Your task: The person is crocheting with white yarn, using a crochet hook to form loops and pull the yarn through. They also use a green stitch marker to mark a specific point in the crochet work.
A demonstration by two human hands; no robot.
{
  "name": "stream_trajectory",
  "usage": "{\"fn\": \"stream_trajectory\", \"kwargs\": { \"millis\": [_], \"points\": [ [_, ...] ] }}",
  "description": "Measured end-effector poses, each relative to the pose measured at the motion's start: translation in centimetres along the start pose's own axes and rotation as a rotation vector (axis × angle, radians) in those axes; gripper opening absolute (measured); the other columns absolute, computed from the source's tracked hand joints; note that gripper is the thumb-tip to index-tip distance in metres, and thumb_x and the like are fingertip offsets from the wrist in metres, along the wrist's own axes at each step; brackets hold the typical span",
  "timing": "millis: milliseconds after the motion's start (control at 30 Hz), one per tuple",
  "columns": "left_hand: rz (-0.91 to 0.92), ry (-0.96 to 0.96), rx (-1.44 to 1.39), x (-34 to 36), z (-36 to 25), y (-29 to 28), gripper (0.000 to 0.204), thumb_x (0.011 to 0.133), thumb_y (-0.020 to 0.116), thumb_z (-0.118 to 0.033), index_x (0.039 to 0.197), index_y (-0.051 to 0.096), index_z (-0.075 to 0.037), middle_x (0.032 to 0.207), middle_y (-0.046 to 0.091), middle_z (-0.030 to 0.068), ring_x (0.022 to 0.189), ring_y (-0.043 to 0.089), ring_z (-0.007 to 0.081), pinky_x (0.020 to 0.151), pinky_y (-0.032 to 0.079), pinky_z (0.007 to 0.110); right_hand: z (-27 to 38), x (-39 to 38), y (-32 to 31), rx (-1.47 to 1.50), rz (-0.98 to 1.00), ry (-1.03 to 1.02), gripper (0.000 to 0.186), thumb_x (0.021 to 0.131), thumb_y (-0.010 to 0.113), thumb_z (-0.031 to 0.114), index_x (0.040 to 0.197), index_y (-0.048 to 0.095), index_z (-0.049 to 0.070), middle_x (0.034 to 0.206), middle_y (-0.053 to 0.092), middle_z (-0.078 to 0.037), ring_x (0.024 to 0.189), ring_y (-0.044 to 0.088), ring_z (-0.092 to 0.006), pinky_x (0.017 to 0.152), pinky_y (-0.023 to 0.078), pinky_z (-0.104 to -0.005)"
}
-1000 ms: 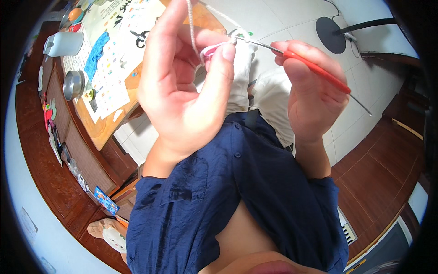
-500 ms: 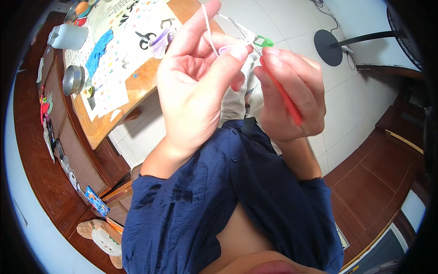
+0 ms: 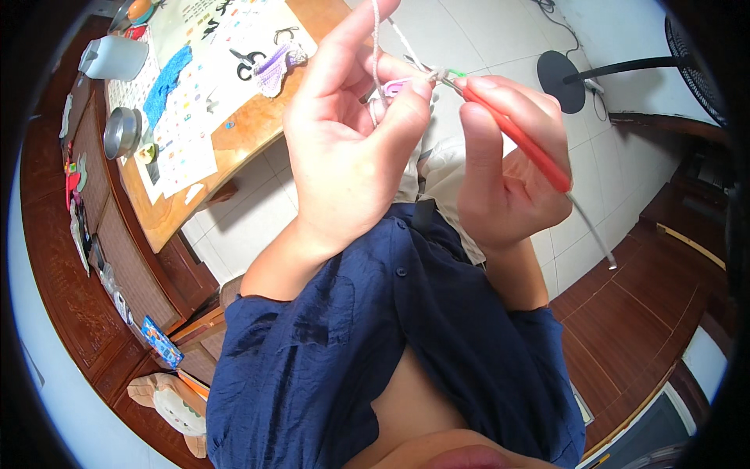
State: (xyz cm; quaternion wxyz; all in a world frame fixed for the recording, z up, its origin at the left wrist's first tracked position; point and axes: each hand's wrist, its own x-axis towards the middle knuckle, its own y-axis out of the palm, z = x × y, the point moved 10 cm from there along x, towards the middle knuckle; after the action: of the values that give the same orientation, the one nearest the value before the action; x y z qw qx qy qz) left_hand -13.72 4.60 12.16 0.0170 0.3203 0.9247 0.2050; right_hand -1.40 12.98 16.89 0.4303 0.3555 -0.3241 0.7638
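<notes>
My left hand [image 3: 344, 156] has white yarn [image 3: 376, 55] draped over its raised index finger and pinches a small white looped piece [image 3: 435, 75] with the thumb and fingers. A pink clip [image 3: 394, 88] hangs beside that thumb. My right hand [image 3: 512, 172] is closed around the red-handled crochet hook [image 3: 531, 148], whose metal tip meets the looped piece. A small green clip [image 3: 457, 72] shows just beyond it, partly hidden.
A wooden table [image 3: 156, 219] at upper left holds paper sheets, scissors [image 3: 248, 66], purple knitting [image 3: 273, 74], blue cloth [image 3: 166, 82], a metal bowl [image 3: 123, 133] and a white jug [image 3: 113, 59]. A black fan [image 3: 562, 82] stands at upper right on the tiled floor.
The hook has swung from slanting flatter to steeper and partly back, and my right hand has shifted left and down. My left hand has moved right, uncovering the purple piece on the table.
</notes>
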Motion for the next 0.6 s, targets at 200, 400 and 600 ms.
{"fn": "stream_trajectory", "kwargs": {
  "millis": [200,400,600],
  "points": [
    [0.055,-0.052,-0.102,0.1,0.1,0.9,0.063,0.088,0.055,0.01,0.147,0.033,0.007,0.125,0.057,0.0123,0.101,0.057,0.0098,0.084,0.044,0.02,-1.4,0.2,-0.8,0.242,-0.017,0.179,0.015,0.087,0.069,0.001,0.1,0.063,-0.003,0.095,0.069,-0.014,0.087,0.065,-0.0205,0.078,0.051,-0.0278],
    [0.157,0.079,0.048,0.0,-0.5,1.1,0.061,0.088,0.052,0.011,0.146,0.033,0.008,0.132,0.055,0.0144,0.11,0.056,0.0137,0.093,0.043,0.024,-1.5,0.4,-1.1,0.215,0.064,0.152,0.016,0.097,0.054,0.006,0.106,0.057,-0.007,0.096,0.066,-0.02,0.086,0.065,-0.0216,0.077,0.052,-0.0296],
    [0.172,0.171,0.049,0.1,-0.4,0.7,0.058,0.088,0.051,0.012,0.144,0.037,0.009,0.139,0.051,0.0179,0.115,0.055,0.016,0.097,0.042,0.027,-3.3,0.4,-1.0,0.48,0.029,0.383,0.017,0.097,0.052,0.006,0.106,0.057,-0.007,0.094,0.065,-0.02,0.084,0.062,-0.0209,0.078,0.048,-0.0312]
  ]
}}
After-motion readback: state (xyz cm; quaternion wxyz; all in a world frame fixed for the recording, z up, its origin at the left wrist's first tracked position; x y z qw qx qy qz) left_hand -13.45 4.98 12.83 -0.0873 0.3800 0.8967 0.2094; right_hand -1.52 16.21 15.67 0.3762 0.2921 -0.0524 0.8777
